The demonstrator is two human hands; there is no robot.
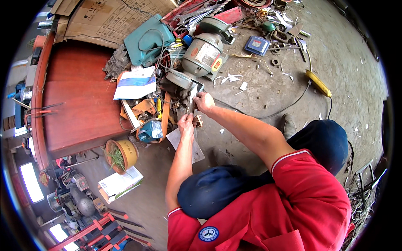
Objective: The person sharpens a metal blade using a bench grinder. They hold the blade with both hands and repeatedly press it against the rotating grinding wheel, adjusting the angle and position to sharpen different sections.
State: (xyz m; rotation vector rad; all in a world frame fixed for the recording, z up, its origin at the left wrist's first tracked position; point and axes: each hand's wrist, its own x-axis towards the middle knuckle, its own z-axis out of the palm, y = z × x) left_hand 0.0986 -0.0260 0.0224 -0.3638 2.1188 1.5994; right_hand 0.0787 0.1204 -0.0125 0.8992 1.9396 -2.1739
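My right hand (204,103) and my left hand (186,125) both grip a thin pale metal strip (193,93), the right nearer its upper end and the left lower down. Its far tip is at the near wheel (180,78) of a grey bench grinder (203,54); whether the two touch I cannot tell. Fingers of both hands are closed and hide part of the strip. On the ground below my left hand lies a flat grey sheet (197,151). The grinder's other wheel (214,25) is on its far side.
Left of the grinder are a teal plastic case (148,41), a blue-and-white paper (135,83) and a red wooden surface (79,100). A potted plant (121,155) stands nearer. Right of the grinder, a cable runs to a yellow switch box (318,83); a blue box (257,45) lies beyond.
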